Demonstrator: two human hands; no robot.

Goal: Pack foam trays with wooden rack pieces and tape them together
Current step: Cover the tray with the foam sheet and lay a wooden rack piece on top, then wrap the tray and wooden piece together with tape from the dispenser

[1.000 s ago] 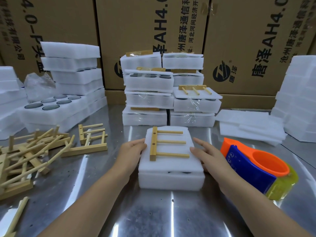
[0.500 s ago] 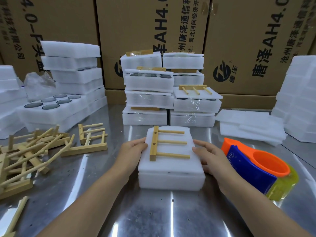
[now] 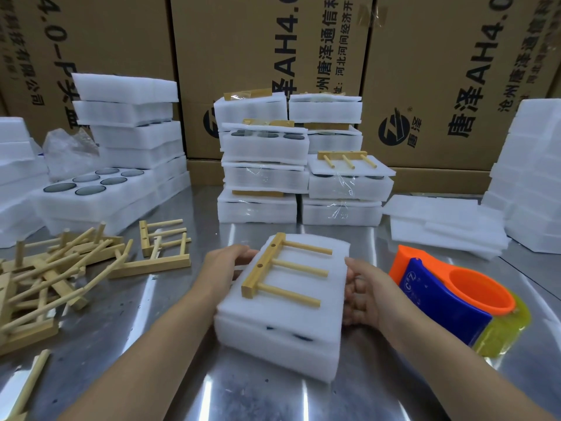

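Two hands grip the foam tray point(image 3: 273, 350): left hand point(image 3: 230, 264) and right hand point(image 3: 365, 296) curl their fingers point(image 3: 354, 287) on its sides; one wooden rack piece point(image 3: 263, 266) lies on top.

Between our left hand point(image 3: 226, 268) and right hand point(image 3: 364, 294) the foam tray point(image 3: 279, 341) is white, with dark spots along its near side; the wooden rack piece point(image 3: 263, 266) on it is pale yellow-tan. Right of our right hand, the tape dispenser point(image 3: 446, 299) is blue and orange with white lettering, its tape point(image 3: 505, 332) yellow. Beyond our hands, the cardboard boxes point(image 3: 243, 41) are brown with black print.
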